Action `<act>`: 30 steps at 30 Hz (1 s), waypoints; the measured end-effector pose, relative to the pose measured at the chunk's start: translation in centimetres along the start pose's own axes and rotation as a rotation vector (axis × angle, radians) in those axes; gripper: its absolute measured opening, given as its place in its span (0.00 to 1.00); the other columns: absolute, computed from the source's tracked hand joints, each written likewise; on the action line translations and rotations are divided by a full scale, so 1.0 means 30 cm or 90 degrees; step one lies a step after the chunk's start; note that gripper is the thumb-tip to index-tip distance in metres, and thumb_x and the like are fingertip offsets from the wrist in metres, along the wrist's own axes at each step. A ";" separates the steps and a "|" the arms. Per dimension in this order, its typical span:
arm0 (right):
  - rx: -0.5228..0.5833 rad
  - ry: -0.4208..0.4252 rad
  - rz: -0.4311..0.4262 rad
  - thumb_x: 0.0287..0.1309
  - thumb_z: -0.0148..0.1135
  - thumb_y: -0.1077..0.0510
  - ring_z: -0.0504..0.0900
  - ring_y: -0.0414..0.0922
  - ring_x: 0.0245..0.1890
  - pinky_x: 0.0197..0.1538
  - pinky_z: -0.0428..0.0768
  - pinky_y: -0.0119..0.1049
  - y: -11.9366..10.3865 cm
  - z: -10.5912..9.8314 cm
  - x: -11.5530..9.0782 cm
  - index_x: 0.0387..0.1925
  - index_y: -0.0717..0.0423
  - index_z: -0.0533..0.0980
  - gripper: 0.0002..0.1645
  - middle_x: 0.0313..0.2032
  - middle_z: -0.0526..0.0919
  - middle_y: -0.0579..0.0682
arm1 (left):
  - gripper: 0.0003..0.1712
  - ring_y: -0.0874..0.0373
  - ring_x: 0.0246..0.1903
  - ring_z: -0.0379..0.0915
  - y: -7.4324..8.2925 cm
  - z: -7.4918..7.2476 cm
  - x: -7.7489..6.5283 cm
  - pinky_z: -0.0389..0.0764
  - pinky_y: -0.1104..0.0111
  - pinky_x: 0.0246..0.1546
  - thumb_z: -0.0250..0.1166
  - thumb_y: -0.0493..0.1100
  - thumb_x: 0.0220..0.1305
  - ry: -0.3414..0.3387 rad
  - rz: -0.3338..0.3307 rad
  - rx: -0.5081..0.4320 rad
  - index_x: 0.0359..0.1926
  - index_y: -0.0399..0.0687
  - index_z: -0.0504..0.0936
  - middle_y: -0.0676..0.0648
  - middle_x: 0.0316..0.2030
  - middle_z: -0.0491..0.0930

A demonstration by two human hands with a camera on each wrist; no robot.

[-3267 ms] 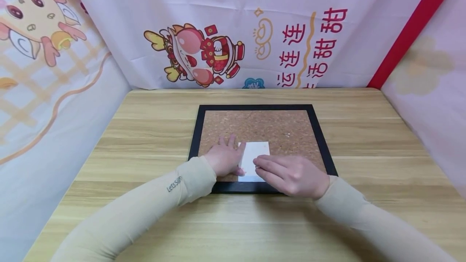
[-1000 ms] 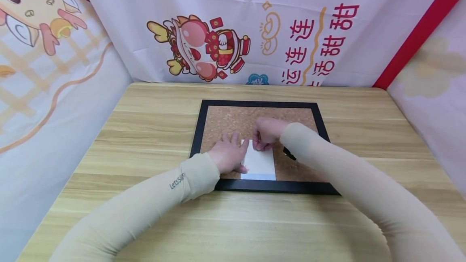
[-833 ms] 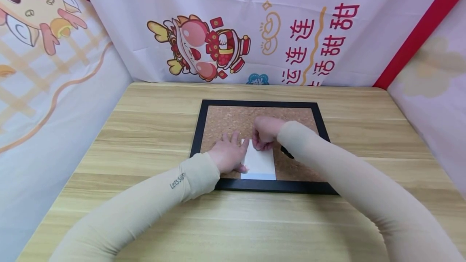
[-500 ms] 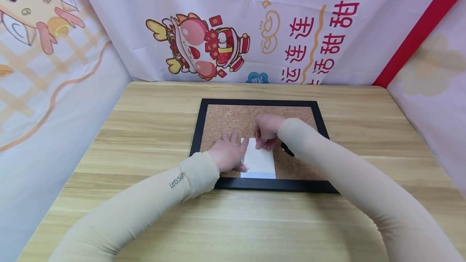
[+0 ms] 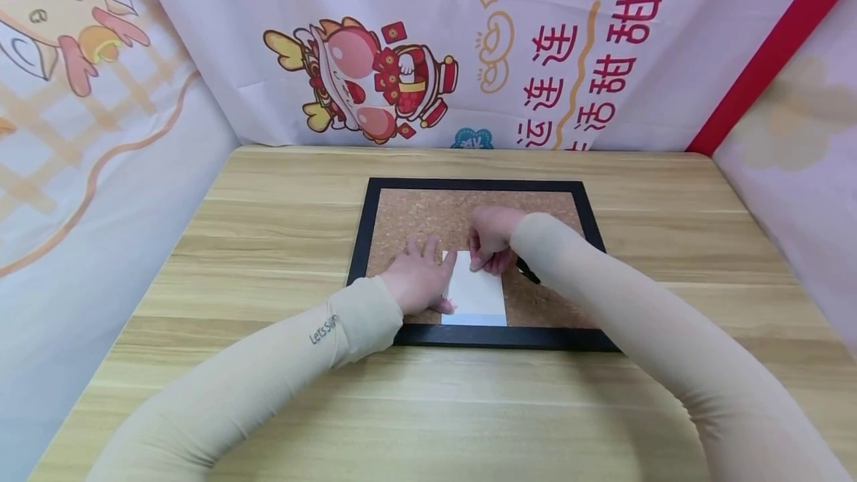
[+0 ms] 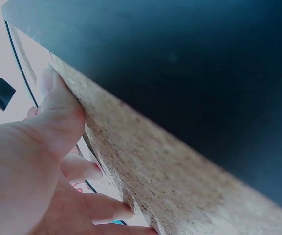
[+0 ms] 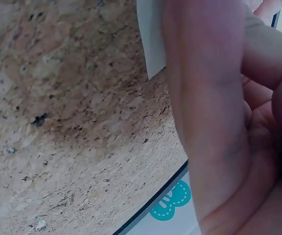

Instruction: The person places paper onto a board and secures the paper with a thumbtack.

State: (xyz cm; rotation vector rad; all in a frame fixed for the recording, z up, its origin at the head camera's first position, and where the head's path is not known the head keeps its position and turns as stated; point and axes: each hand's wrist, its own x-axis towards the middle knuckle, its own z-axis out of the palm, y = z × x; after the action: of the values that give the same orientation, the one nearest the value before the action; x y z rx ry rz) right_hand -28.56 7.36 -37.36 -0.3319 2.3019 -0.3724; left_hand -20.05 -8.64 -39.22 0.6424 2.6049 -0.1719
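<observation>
A sheet of white paper (image 5: 472,296), with a pale blue strip along its near edge, lies on a black-framed cork board (image 5: 408,222). My left hand (image 5: 416,281) lies with spread fingers on the board and the paper's left edge, pressing them. My right hand (image 5: 494,236) is bent over the paper's far edge, fingers curled and fingertips pinched together against the paper. Whatever small thing sits between those fingertips is hidden; I cannot tell what it is. In the right wrist view a corner of the paper (image 7: 153,44) shows beside the curled finger, over bare cork.
The board lies on a light wood table (image 5: 281,244). A printed cloth (image 5: 509,58) hangs behind it, with further cloths at the left and right sides. A small black device (image 5: 527,271) shows under the right wrist.
My right hand has moved from the paper's lower middle to its far edge, the wrist turning over. Small pale bits seen on the cork earlier are now covered. The left hand stays put.
</observation>
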 end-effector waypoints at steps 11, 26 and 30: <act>-0.035 0.027 -0.001 0.55 0.74 0.58 0.83 0.47 0.22 0.28 0.83 0.37 -0.032 0.025 -0.003 0.30 0.57 0.82 0.08 0.27 0.85 0.55 | 0.54 0.26 0.71 0.39 -0.004 -0.007 -0.017 0.61 0.43 0.65 0.63 0.64 0.63 -0.009 0.006 -0.024 0.79 0.47 0.47 0.31 0.76 0.40; -0.033 0.050 0.005 0.54 0.73 0.63 0.84 0.49 0.24 0.25 0.81 0.37 -0.070 0.054 0.020 0.31 0.57 0.82 0.05 0.29 0.85 0.55 | 0.55 0.25 0.71 0.36 -0.021 0.014 -0.018 0.60 0.40 0.64 0.64 0.63 0.62 -0.014 -0.013 -0.058 0.79 0.49 0.47 0.31 0.76 0.40; -0.018 0.049 -0.013 0.53 0.75 0.62 0.83 0.49 0.24 0.26 0.82 0.38 -0.052 0.070 0.024 0.30 0.56 0.83 0.06 0.28 0.84 0.54 | 0.54 0.25 0.71 0.36 -0.018 0.027 -0.020 0.58 0.40 0.65 0.64 0.63 0.62 -0.021 -0.007 -0.071 0.79 0.49 0.48 0.31 0.76 0.40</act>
State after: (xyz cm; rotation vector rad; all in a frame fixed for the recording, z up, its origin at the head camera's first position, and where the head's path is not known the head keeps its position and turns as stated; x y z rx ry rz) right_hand -27.32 5.32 -38.66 -0.3613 2.3824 -0.3692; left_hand -19.51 -9.55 -39.67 0.5810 2.5654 -0.0406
